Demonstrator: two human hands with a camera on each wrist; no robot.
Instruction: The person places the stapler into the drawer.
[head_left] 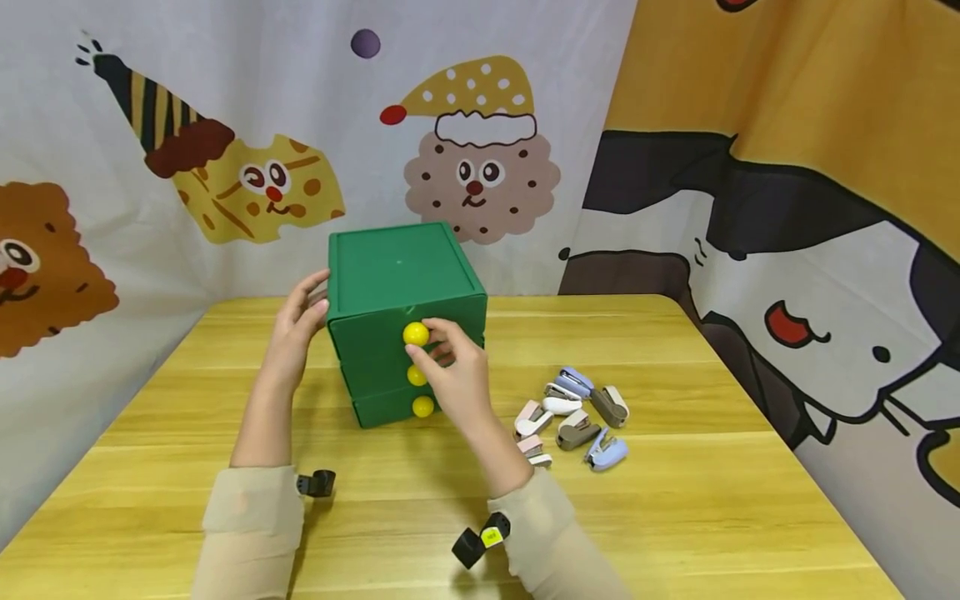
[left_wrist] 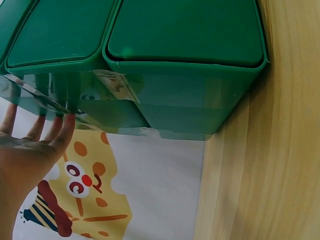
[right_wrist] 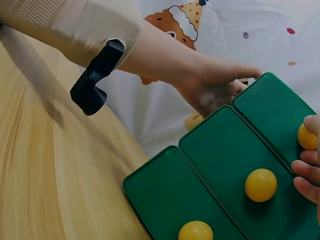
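Beige rolled-up sleeves, left [head_left: 251, 529] and right [head_left: 558, 537], lie nearest the head camera, each with a small black camera unit at the cuff, left [head_left: 322, 483] and right [head_left: 468, 547]. One yellow sticker [head_left: 492, 537] on the right unit bears marks too small to read.

Green plastic three-drawer box [head_left: 405, 267]: stands upright on the light wood-grain surface [head_left: 675, 517], left of centre, drawer fronts facing the person. Fronts appear flush with one another; no brand can be read on them. Each carries a round yellow ball knob: top [head_left: 416, 333], middle [head_left: 416, 376], partly covered by the right hand, and bottom [head_left: 423, 407].

Right hand [head_left: 463, 375]: fingers nearly closed, thumb and forefinger pinching the top knob. Left hand [head_left: 295, 329]: fingers extended and spread, touching the box's left side; nothing is gripped.

Right of the box, near it but apart, lies a loose cluster of small staplers: two light blue [head_left: 606, 451], two pink and white [head_left: 533, 419], two taupe [head_left: 577, 431] and some white-bodied [head_left: 562, 406], partly overlapping. Lettering on them cannot be made out.

Behind hangs a white cloth backdrop [head_left: 300, 75] printed with a cheese figure [head_left: 307, 187] and a pink biscuit figure [head_left: 480, 187] in a spotted yellow cap.
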